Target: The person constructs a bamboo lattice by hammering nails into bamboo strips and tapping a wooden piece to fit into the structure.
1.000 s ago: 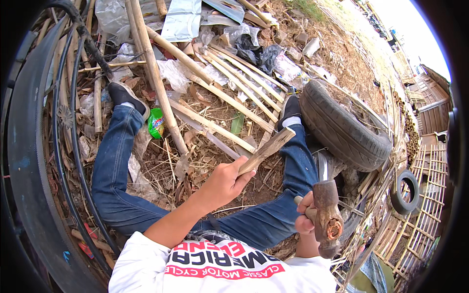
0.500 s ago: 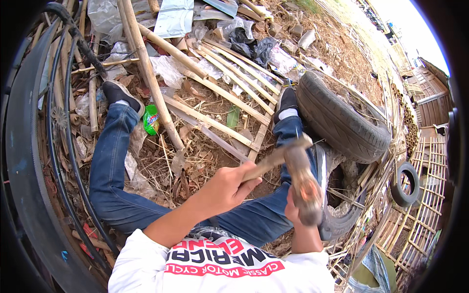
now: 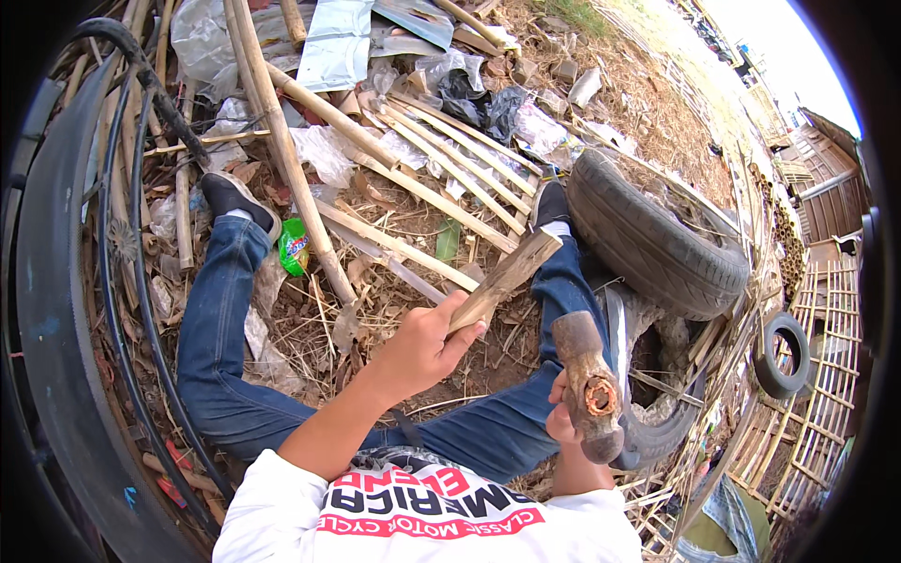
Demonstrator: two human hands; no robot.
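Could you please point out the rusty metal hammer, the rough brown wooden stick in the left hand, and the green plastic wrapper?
Rusty metal hammer (image 3: 598,394), head view: middle of its head.
Rough brown wooden stick (image 3: 510,279), head view: middle of its visible length.
Green plastic wrapper (image 3: 294,248), head view: its centre.

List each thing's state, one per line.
Left hand: closed around wood.
Wood: gripped near one end, slanting.
Right hand: fingers curled, partly hidden by hammer.
Hammer: held, head worn, apart from wood.
Big tyre: dusty, off any visible wheel.
Small tyre: centre open.
Green wrapper: crumpled, on the ground.
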